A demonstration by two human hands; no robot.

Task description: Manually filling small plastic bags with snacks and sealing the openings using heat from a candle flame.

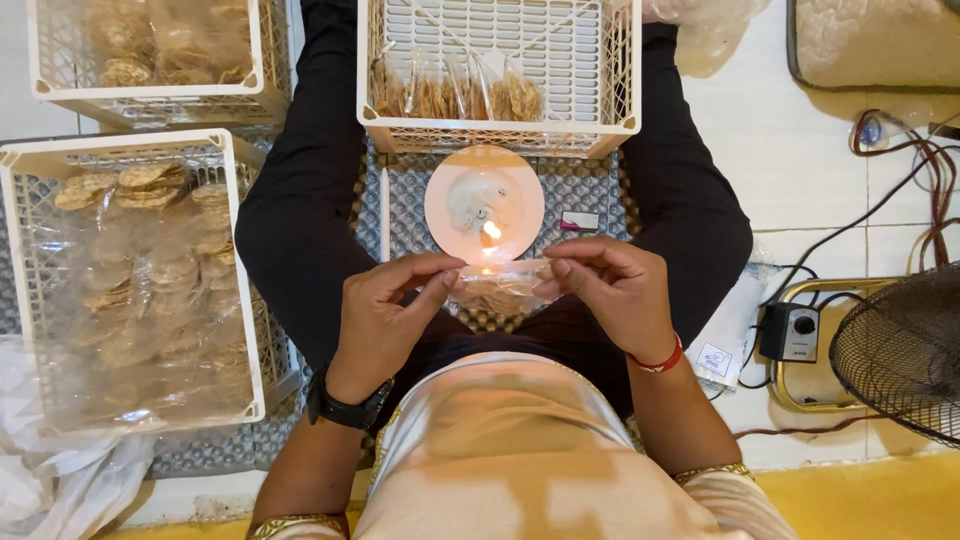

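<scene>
Nearby, crate [30, 300] of bagged snacks [150, 270]

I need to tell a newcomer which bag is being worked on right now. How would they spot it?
Start at the round pink plate with the lit candle, between the seated person's knees. Just below its flame, both hands stretch a small clear packet of snacks. Unlike the packets in the white crates, it is held in the air.

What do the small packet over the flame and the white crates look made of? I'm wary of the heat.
Small clear packet: thin glossy plastic film, since it is see-through and crinkled. White lattice crates: likely rigid matte moulded plastic, judging by the even grid walls.
</scene>
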